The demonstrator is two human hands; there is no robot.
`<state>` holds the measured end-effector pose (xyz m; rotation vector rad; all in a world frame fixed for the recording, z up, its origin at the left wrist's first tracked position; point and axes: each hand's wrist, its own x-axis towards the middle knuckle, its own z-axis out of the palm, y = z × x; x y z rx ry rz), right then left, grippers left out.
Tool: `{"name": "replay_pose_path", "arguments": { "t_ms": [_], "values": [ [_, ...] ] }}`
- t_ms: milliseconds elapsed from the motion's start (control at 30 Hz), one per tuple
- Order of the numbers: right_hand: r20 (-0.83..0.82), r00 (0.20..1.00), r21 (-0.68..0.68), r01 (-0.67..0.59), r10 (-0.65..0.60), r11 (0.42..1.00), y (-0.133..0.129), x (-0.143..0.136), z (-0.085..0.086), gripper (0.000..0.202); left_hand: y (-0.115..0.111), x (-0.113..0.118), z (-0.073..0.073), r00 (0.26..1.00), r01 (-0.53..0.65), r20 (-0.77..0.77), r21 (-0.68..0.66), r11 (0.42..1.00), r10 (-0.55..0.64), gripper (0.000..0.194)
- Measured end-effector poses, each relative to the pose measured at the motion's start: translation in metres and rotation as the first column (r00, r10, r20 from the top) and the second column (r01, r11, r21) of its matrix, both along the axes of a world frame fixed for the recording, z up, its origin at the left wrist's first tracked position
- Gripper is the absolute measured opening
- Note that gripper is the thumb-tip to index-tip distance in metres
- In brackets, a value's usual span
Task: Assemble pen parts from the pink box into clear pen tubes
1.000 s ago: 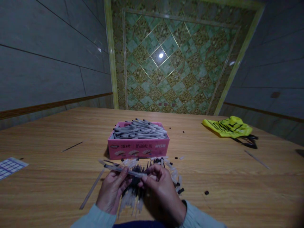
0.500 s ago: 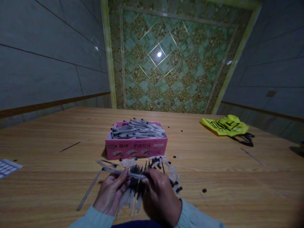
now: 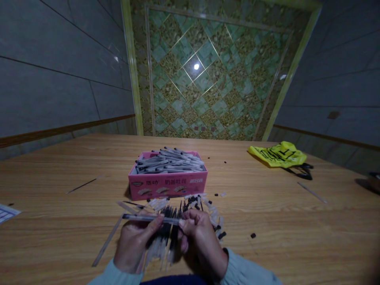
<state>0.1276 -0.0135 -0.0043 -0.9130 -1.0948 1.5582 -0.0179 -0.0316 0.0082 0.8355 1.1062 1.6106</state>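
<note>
Dim, bluish light, a small white glare on the tiled wall (image 3: 219,79), soft blur around the hands (image 3: 166,237).

Room type: indoor, domestic or small-workroom; exact use cannot be determined. Indicators: wood-grain table (image 3: 282,209), lower frame; glossy green-and-gold patterned tile panel (image 3: 196,95), upper centre; grey tiled walls (image 3: 65,67) (image 3: 335,83), upper left and upper right.

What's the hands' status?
Left hand and right hand: both on one pen. Pink box beyond, pens heaped inside.
</note>
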Motion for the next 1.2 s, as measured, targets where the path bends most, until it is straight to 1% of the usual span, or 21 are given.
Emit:
{"name": "replay_pose_path", "arguments": {
  "t_ms": [67,133,267,333,400,467,600,667,767,833,900,1033,1100,1200],
  "values": [
    [-0.044,0.998,-0.035,-0.051,0.050,0.998,0.001,0.002,0.001,0.036,0.000,-0.001,0.000,0.998,-0.017,-0.054,0.033,0.999,0.019,0.027],
    [-0.075,0.992,-0.062,-0.107,0.102,0.992,0.004,0.006,0.003,0.035,0.001,-0.001,0.000,0.996,-0.050,-0.070,0.061,0.997,0.055,0.027],
    [-0.086,0.973,-0.128,-0.223,0.213,0.966,0.008,0.013,0.006,0.037,0.001,0.001,0.000,0.998,-0.054,-0.036,0.063,0.997,0.056,0.031],
    [-0.080,0.970,-0.128,-0.237,0.228,0.963,0.008,0.014,0.006,0.038,0.002,0.002,0.000,0.998,-0.060,-0.015,0.062,0.996,0.061,0.032],
    [-0.075,0.976,-0.071,-0.210,0.204,0.975,0.007,0.013,0.006,0.039,0.001,0.003,0.000,0.998,-0.067,0.004,0.053,0.996,0.067,0.031],
    [-0.052,0.985,0.017,-0.162,0.162,0.987,0.005,0.010,0.004,0.042,0.000,0.004,0.001,0.998,-0.059,0.040,0.032,0.998,0.058,0.031],
    [0.036,0.997,0.151,-0.075,0.071,0.986,0.000,0.005,0.002,0.039,0.000,0.003,0.001,0.991,-0.046,0.123,-0.021,0.999,0.049,0.031],
    [0.088,0.996,0.215,-0.041,0.022,0.976,-0.002,0.004,0.003,0.033,0.001,0.002,-0.001,0.988,-0.037,0.151,-0.038,0.999,0.042,0.031],
    [0.189,0.980,0.333,-0.003,-0.063,0.943,-0.006,0.005,0.005,0.024,0.002,0.000,-0.004,0.980,-0.015,0.197,-0.067,0.998,0.028,0.032],
    [0.217,0.972,0.366,0.002,-0.088,0.930,-0.008,0.005,0.006,0.023,0.002,0.000,-0.004,0.975,-0.022,0.221,-0.082,0.996,0.039,0.033],
    [0.187,0.980,0.327,-0.003,-0.062,0.945,-0.009,0.005,0.006,0.023,0.001,0.002,-0.002,0.971,-0.044,0.230,-0.069,0.997,0.059,0.032],
    [0.034,0.999,0.169,-0.047,0.042,0.985,-0.006,0.004,0.004,0.030,-0.002,0.005,0.000,0.981,-0.035,0.188,-0.020,0.999,0.038,0.030],
    [-0.049,0.998,0.106,-0.045,0.050,0.993,-0.003,0.003,0.004,0.033,-0.003,0.004,0.000,0.991,-0.038,0.125,0.002,0.999,0.038,0.029],
    [-0.137,0.990,0.009,-0.040,0.041,0.999,0.000,0.003,0.003,0.034,-0.003,0.001,-0.002,0.999,-0.038,-0.017,0.064,0.997,0.039,0.025]
  ]
}}
